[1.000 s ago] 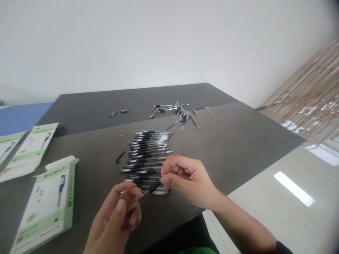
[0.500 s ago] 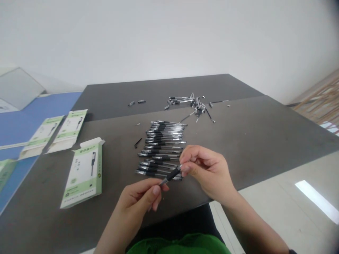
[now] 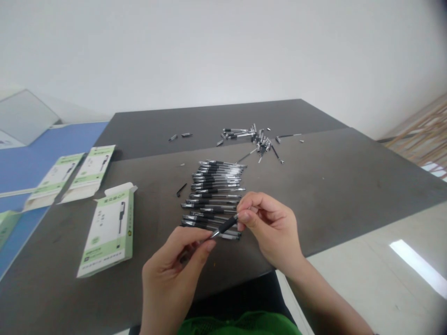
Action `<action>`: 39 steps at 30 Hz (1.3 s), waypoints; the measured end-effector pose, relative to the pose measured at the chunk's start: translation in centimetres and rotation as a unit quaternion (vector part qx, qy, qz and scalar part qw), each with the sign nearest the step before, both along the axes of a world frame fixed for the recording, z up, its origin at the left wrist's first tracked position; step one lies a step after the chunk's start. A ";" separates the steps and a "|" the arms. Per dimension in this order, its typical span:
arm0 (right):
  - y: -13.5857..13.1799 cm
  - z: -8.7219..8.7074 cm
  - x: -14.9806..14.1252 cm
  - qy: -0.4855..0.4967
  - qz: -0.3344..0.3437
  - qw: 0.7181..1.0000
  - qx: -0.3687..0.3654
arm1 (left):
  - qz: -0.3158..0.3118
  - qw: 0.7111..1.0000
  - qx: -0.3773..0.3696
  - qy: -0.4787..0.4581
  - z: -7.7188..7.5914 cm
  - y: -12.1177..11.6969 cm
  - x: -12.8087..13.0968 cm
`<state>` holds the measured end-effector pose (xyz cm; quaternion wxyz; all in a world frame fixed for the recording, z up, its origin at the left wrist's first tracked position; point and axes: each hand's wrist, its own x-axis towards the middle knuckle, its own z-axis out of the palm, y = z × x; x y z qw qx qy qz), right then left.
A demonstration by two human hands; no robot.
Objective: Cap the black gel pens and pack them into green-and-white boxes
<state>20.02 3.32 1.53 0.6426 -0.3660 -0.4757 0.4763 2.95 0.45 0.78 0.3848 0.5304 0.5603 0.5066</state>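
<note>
A pen with a black grip (image 3: pixel 228 224) is held in the air at a slant, between two bare hands, just above the near edge of a row of pens. The left hand (image 3: pixel 176 267) pinches its lower, clear end between thumb and forefinger. The right hand (image 3: pixel 270 225) pinches its upper end between thumb and fingertips, the other fingers curled in.

Behind the hands, the row of pens (image 3: pixel 218 179) lies side by side on a dark table (image 3: pixel 335 186), some overlapping. Just left of the row is a short black piece (image 3: pixel 181 190). Farther back is a loose heap of pen parts (image 3: pixel 262 142), with a few whole-looking pens (image 3: pixel 239 132) beside it and two small pieces (image 3: pixel 180 136) apart to the left.

At the left, a white and green box (image 3: pixel 108 230) lies with its far flap open; whether anything is inside cannot be seen. Beyond it, two similar boxes (image 3: pixel 92 168) lie with their near flaps open, their contents also hidden. A blue surface (image 3: pixel 75 135) adjoins the table on that side.
</note>
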 end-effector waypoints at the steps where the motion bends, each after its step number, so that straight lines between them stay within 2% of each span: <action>1: 0.0 -0.1 -0.1 0.003 -0.004 1.000 0.000 | 0.000 1.000 0.002 -0.003 -0.2 0.0 -0.2; 2: 0.0 -0.3 -0.1 0.004 -0.006 1.000 0.000 | -0.016 1.000 -0.008 -0.015 -0.4 0.1 -0.4; 4: 0.0 -0.4 -0.2 0.005 -0.001 1.000 -0.002 | -0.103 0.989 -0.074 -0.079 -1.0 0.5 -0.9; 6: 0.0 -0.3 -0.3 0.006 0.018 1.000 -0.011 | -0.230 0.949 -0.156 -0.147 -1.4 0.8 -1.4; 7: 0.0 -0.3 -0.3 0.007 0.031 0.999 -0.017 | -0.274 0.932 -0.177 -0.159 -1.5 1.0 -1.6; 8: 0.0 -0.2 -0.3 0.011 0.044 0.999 -0.023 | -0.289 0.927 -0.181 -0.155 -1.5 1.0 -1.7; 10: 0.2 0.0 -0.3 0.022 0.062 0.997 -0.034 | -0.237 0.954 -0.141 -0.118 -1.3 0.9 -1.7; 12: 0.4 0.2 -0.4 0.033 0.066 0.996 -0.044 | -0.136 0.986 -0.064 -0.068 -0.9 0.6 -1.4; 14: 0.7 0.2 -0.7 0.044 0.061 0.996 -0.055 | -0.063 0.997 0.032 -0.008 -0.7 0.2 -1.2; 16: 0.9 0.1 -1.1 0.060 0.064 0.994 -0.067 | -0.034 0.989 0.133 0.058 -0.8 0.1 -1.2; 19: 1.4 0.0 -1.8 0.079 0.094 0.988 -0.096 | -0.026 0.956 0.255 0.144 -1.3 0.3 -1.8; 21: 2.1 0.0 -2.1 0.075 0.128 0.982 -0.118 | -0.015 0.932 0.308 0.192 -1.6 0.6 -2.4; 22: 2.7 0.2 -2.2 0.061 0.158 0.978 -0.126 | -0.005 0.929 0.308 0.205 -1.6 0.7 -2.8; 23: 3.7 0.3 -2.2 0.039 0.195 0.972 -0.129 | 0.016 0.937 0.282 0.206 -1.6 0.8 -3.1; 25: 7.0 0.8 -2.1 -0.035 0.274 0.954 -0.117 | 0.087 0.967 0.167 0.170 -1.5 1.0 -3.6; 27: 12.0 1.4 -2.1 -0.159 0.298 0.939 -0.071 | 0.157 0.982 0.047 0.096 -1.5 1.4 -4.2; 28: 15.1 1.6 -2.3 -0.243 0.261 0.934 -0.035 | 0.178 0.983 0.007 0.052 -1.6 1.6 -4.5; 29: 18.3 1.7 -2.6 -0.355 0.185 0.916 0.011 | 0.184 0.983 -0.018 0.006 -1.7 1.8 -4.8; 30: 21.5 1.8 -3.0 -0.476 0.100 0.872 0.052 | 0.178 0.983 -0.032 -0.040 -1.8 2.0 -5.1; 32: 27.5 1.5 -4.2 -0.541 0.057 0.837 0.057 | 0.150 0.980 -0.053 -0.115 -2.1 2.3 -5.7; 34: 32.0 0.7 -5.4 -0.585 0.043 0.809 0.050 | 0.119 0.975 -0.082 -0.166 -2.3 2.3 -6.0; 36: 34.6 -0.4 -6.5 -0.617 0.041 0.785 0.039 | 0.110 0.967 -0.116 -0.199 -2.1 2.2 -5.9; 39: 35.9 -2.1 -7.5 -0.639 0.045 0.767 0.031 | 0.128 0.950 -0.149 -0.242 -1.7 1.8 -5.6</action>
